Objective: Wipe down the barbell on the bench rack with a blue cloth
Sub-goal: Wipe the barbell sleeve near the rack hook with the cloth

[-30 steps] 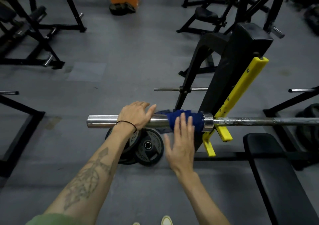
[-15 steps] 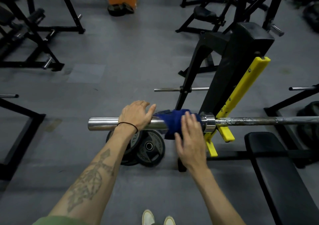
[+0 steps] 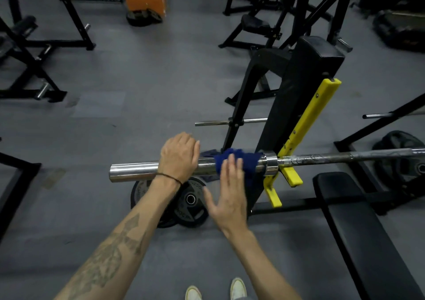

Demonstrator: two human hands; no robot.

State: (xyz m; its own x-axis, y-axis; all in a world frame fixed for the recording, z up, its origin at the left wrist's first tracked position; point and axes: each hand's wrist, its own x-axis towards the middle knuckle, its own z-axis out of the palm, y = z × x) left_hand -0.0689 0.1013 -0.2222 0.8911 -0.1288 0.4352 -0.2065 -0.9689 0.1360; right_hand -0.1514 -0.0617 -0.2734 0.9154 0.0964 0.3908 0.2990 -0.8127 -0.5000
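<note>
Two hands: we have the left hand laid over the bare sleeve of the barbell, fingers curled over its top; the right hand is flat, fingers straight and spread, pressing the blue cloth against the sleeve.
Barbell: it lies level across the yellow hook of the bench rack, its free end sticking out to our left.
Cloth: draped round the sleeve, touching the collar.
Slip risk: we judge that a flat palm holds the cloth only by pressure, so a quick stroke could drop it to the floor.
Roll risk: the sleeve may spin under us, so the cloth would slide without scrubbing.
Pinch risk: our fingers sit close to the collar and the hook.
Room: open toward the free end; weight plates on the floor below; bench to our right.
</note>
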